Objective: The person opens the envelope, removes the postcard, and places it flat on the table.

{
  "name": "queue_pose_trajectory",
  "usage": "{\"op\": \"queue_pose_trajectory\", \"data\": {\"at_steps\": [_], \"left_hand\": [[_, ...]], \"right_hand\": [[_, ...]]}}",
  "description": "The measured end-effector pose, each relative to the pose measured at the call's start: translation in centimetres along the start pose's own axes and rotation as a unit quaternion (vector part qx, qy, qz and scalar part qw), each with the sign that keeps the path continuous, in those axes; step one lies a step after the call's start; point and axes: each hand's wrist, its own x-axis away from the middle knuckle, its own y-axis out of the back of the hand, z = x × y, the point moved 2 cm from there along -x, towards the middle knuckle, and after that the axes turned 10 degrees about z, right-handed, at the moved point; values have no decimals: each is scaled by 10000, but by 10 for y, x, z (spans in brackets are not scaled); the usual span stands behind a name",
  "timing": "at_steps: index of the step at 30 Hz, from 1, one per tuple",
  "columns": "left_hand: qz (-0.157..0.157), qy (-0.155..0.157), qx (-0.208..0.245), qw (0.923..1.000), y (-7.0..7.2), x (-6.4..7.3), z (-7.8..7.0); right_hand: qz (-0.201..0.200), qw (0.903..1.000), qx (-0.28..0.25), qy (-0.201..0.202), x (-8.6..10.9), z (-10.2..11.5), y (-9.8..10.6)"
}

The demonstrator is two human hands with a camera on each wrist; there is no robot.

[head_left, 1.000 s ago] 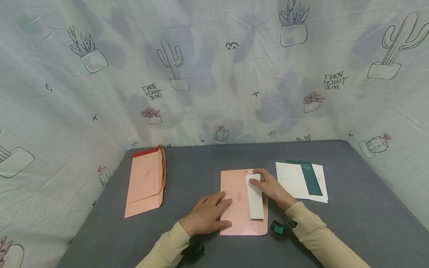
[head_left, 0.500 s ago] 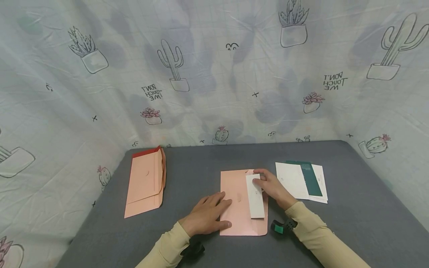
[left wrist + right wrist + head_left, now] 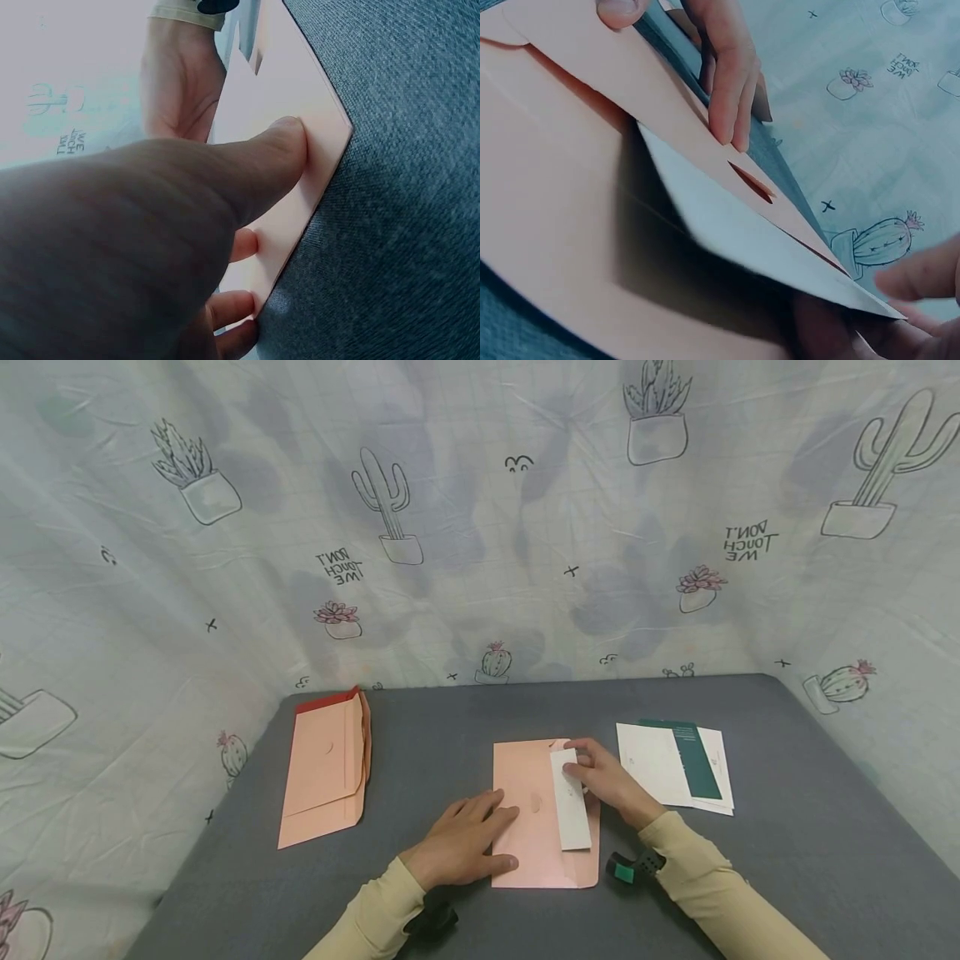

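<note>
A pink envelope (image 3: 525, 852) lies flat in front of me, its slit along the right side. From that slit a white card (image 3: 572, 814) stands out as a narrow strip; in the right wrist view the card (image 3: 727, 232) rises at a slant, its far edge hidden inside. My right hand (image 3: 611, 781) holds the strip near its top, some fingers under it and hard to make out in shadow. With spread fingers, my left hand (image 3: 465, 839) rests on the envelope's left part; in the left wrist view the thumb (image 3: 281, 142) lies on the paper.
More pink envelopes (image 3: 322, 768) lie stacked at the left of the grey table (image 3: 435, 735), one showing a red edge. White cards (image 3: 652, 764) and a green card (image 3: 699, 760) overlap at the right. A cactus-print curtain (image 3: 465, 527) surrounds the table's back and sides.
The right thumb has shifted slightly right on the card strip, and the strip's lower end has moved up a little. The left hand and the envelope have stayed put.
</note>
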Motion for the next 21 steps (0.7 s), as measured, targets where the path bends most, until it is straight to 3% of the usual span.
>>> {"op": "queue_pose_trajectory", "data": {"at_steps": [7,21], "left_hand": [[15,-25,32,10000,0,1,0],[-16,-43,58,10000,0,0,1]], "right_hand": [[263,9996,80,-92,2,3,-1],[234,9994,251,18,2,0,-1]]}}
